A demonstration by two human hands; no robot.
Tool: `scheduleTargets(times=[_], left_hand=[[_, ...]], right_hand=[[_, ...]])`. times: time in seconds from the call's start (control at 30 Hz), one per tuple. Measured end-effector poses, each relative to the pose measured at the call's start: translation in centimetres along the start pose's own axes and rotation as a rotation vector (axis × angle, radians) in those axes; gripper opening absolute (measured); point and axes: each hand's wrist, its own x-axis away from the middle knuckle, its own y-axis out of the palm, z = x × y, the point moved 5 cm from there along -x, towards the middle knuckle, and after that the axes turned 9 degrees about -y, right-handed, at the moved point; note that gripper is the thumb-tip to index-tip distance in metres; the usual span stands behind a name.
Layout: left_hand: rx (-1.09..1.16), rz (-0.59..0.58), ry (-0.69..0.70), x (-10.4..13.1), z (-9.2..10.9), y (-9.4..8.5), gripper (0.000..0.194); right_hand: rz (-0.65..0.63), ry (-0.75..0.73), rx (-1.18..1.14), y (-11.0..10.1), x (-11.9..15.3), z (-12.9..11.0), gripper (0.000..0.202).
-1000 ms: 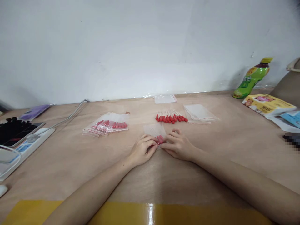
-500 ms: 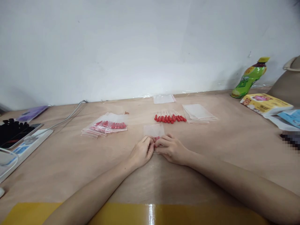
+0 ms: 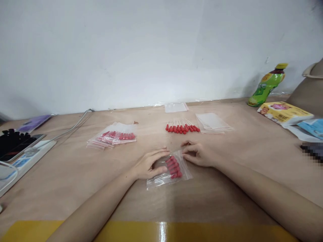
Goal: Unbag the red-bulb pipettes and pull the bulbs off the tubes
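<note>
A clear zip-lock bag [image 3: 156, 182] with several red-tipped sticks [image 3: 174, 167] inside lies tilted on the table between my hands. My left hand [image 3: 151, 165] rests over its left side, fingers stretched out and thumb apart from them. At the bag's upper right corner, my right hand [image 3: 198, 154] has its fingers curled, with thumb and fingertips at the edge. Beyond the hands lies a fanned row of loose red-tipped sticks [image 3: 182, 128]. Filled zip-lock bags [image 3: 111, 136] overlap in a pile to the left; unfilled bags [image 3: 213, 122] are stacked to the right.
Near the wall lies a single flat bag [image 3: 176, 107]. A power strip [image 3: 37, 153] with a cable [image 3: 75, 127] and a phone [image 3: 22, 148] are at left. On the right are a green drink bottle [image 3: 267, 85], a yellow tissue pack [image 3: 285, 112] and a blue packet [image 3: 313, 127].
The bag of sticks has come toward me and turned, its red tips now in plain sight. My hands, close together before, have moved apart, and the left one has spread its fingers.
</note>
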Motion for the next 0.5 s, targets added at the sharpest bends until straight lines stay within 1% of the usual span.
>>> scheduleTargets(times=[0.07, 0.13, 0.2, 0.27, 0.33, 0.43, 0.5], left_hand=[[-0.007, -0.035, 0.050, 0.0, 0.3, 0.3, 0.072], [-0.018, -0.037, 0.061, 0.0, 0.5, 0.3, 0.083], [-0.038, -0.016, 0.036, -0.1, 0.4, 0.1, 0.080], [-0.068, 0.018, 0.003, -0.1, 0.2, -0.2, 0.069], [-0.090, 0.059, -0.032, -0.1, -0.1, -0.4, 0.059], [-0.087, 0.105, -0.084, -0.1, -0.6, -0.6, 0.053], [-0.069, 0.109, -0.105, -0.1, -0.9, -0.5, 0.053]], right_hand=[[0.009, 0.041, 0.085, 0.0, -0.2, 0.3, 0.018], [-0.028, 0.062, 0.136, 0.2, -0.5, 0.1, 0.021], [-0.062, 0.057, 0.160, 0.3, -0.8, -0.4, 0.020], [-0.091, 0.032, 0.154, 0.6, -1.1, -0.8, 0.018], [-0.081, 0.020, 0.147, 0.8, -1.4, -1.0, 0.016], [-0.039, 0.062, 0.166, 1.2, -1.9, -0.6, 0.011], [-0.043, 0.113, 0.137, 1.5, -2.1, -0.1, 0.011]])
